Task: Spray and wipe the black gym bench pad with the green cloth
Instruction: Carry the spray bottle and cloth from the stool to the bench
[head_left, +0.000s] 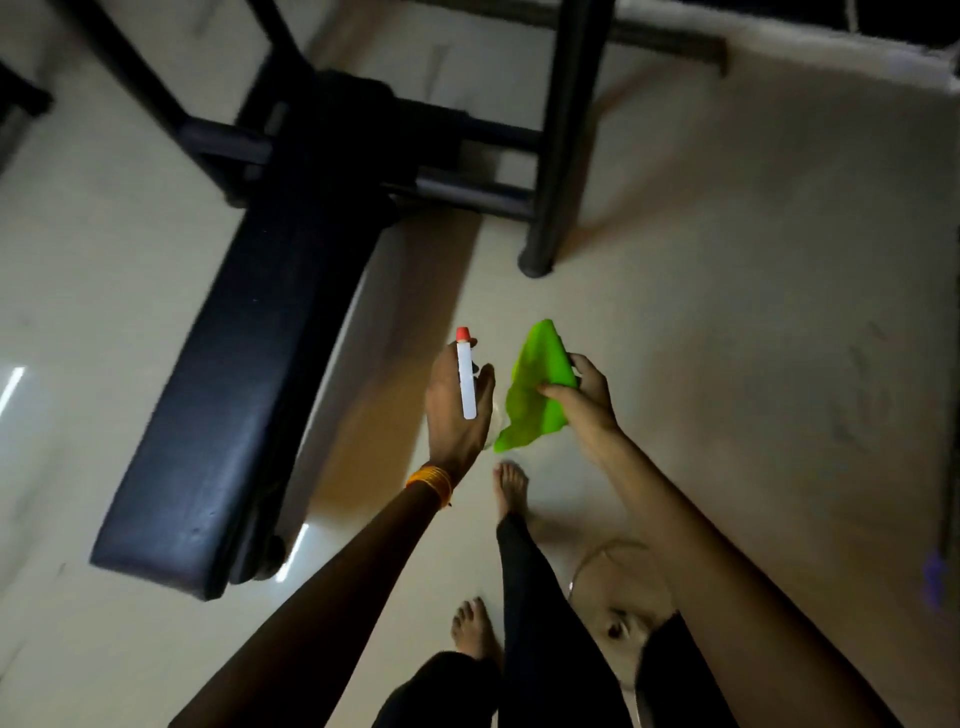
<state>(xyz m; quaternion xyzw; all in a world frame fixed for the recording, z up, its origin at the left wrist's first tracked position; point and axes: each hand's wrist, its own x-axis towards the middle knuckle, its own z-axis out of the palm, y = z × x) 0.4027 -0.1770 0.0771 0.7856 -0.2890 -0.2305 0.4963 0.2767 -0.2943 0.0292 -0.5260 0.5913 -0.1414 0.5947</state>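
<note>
The black gym bench pad runs from the lower left up toward the frame's middle, left of both hands. My left hand grips a spray bottle with a white head and a red nozzle tip; the bottle's body is mostly hidden under the hand. My right hand holds the crumpled green cloth just right of the bottle. Both hands hover over the floor, right of the pad and not touching it.
The bench's dark metal frame and an upright post stand ahead. My bare feet and dark trouser legs are below the hands on the pale tiled floor. A bar lies along the far wall.
</note>
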